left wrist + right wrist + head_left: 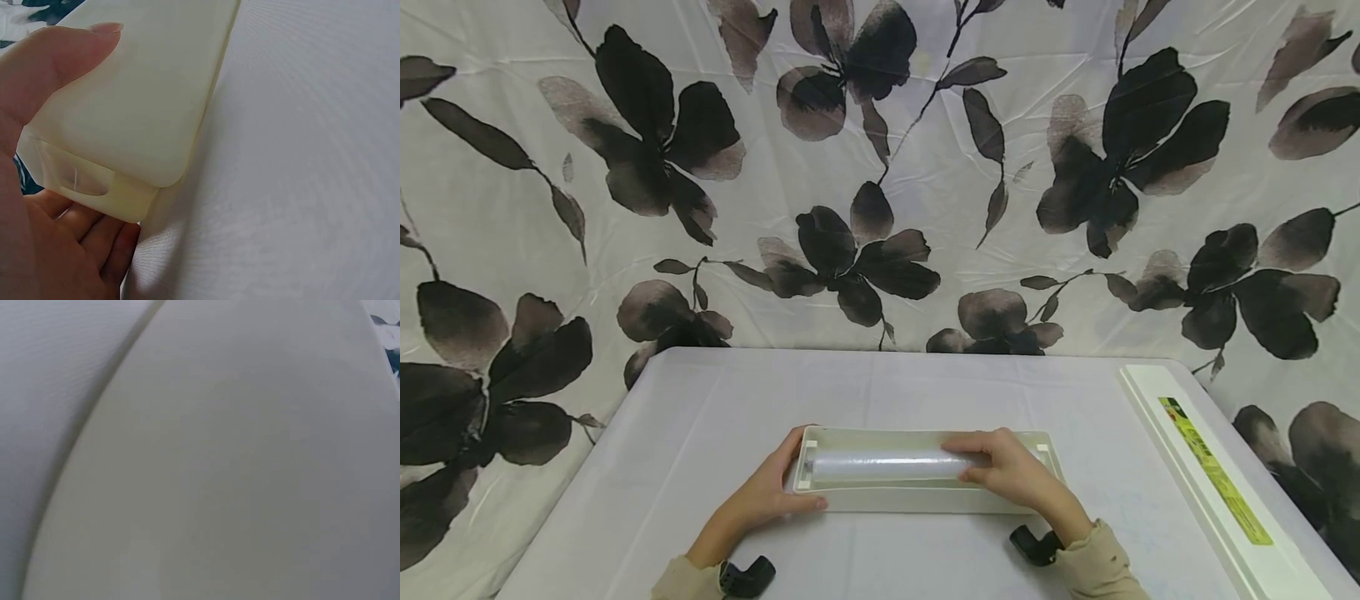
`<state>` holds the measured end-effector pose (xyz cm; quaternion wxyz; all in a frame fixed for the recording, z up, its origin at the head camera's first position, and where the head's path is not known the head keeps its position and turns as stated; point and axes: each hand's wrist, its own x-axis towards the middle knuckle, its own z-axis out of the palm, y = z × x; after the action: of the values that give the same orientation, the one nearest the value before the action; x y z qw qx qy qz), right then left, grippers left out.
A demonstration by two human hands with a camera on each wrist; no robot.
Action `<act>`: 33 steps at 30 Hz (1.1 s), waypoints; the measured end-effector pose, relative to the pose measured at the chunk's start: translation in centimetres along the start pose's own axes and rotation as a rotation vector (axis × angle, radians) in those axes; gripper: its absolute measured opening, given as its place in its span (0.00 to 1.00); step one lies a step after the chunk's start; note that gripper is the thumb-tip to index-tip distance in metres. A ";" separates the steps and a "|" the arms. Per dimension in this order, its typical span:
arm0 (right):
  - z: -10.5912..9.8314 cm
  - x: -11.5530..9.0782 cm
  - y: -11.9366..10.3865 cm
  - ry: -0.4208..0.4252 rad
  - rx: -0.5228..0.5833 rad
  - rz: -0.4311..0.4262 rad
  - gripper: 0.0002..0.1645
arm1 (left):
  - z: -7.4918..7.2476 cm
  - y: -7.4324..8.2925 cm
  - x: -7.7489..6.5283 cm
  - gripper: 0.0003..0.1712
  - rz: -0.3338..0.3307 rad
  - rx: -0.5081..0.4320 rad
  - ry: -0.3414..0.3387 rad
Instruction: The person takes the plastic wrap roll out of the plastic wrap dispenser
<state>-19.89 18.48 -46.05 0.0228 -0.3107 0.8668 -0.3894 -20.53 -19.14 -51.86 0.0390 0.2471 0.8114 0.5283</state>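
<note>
A long, pale cream plastic box (917,501) lies across the white table, its top uncovered. Inside it rests a shiny roll of clear cling film (880,463). My left hand (771,487) grips the box's left end; in the left wrist view the thumb (81,53) lies on the box's wall (150,100) and the fingers are around the end. Over the right part of the box, my right hand (1015,471) holds the roll between thumb and fingers near its right end. Only the box's wall (219,456) fills the right wrist view, with the right hand out of sight there.
A long white plastic piece (1180,467) with a yellow label strip (1217,475) lies along the table's right side. Behind the white table (865,383) hangs a floral-patterned cloth (970,183). Black wrist devices sit below both hands.
</note>
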 end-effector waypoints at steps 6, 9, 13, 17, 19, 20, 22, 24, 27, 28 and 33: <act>-0.4 0.0 -0.7 0.028 -0.011 -0.028 0.25 | -0.1 -0.1 0.0 0.52 0.018 -0.024 -0.006; -0.6 0.0 -0.9 0.041 -0.009 -0.040 0.25 | -0.1 -0.1 0.0 0.52 0.022 -0.028 -0.008; -0.8 0.0 -1.1 0.053 -0.007 -0.047 0.25 | -0.1 -0.1 0.0 0.52 0.014 -0.031 -0.009; -1.0 -0.1 -1.3 0.071 -0.008 -0.063 0.25 | -0.1 -0.1 0.0 0.52 0.010 -0.036 -0.011; -1.2 -0.1 -1.5 0.084 -0.013 -0.073 0.25 | -0.1 -0.1 0.0 0.52 0.009 -0.042 -0.012; -1.2 -0.1 -1.6 0.091 -0.016 -0.078 0.25 | -0.1 -0.1 0.0 0.52 0.009 -0.043 -0.013; -1.4 -0.2 -1.7 0.102 -0.018 -0.085 0.26 | -0.1 -0.1 0.0 0.52 0.008 -0.048 -0.016; -1.6 -0.2 -1.9 0.111 -0.026 -0.093 0.26 | -0.2 -0.1 0.0 0.52 0.007 -0.048 -0.018; -1.9 -0.2 -2.0 0.123 -0.034 -0.094 0.26 | -0.2 -0.1 0.0 0.51 0.009 -0.040 -0.018; -2.0 -0.3 -2.0 0.127 -0.037 -0.092 0.26 | -0.2 -0.1 0.0 0.51 0.009 -0.035 -0.017; -2.4 -0.4 -2.2 0.134 -0.049 -0.072 0.25 | -0.2 -0.1 0.0 0.52 0.007 -0.022 -0.010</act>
<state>-19.07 19.20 -42.88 -0.0569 -0.3155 0.8638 -0.3887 -20.62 -19.32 -51.83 0.0440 0.2520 0.8046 0.5359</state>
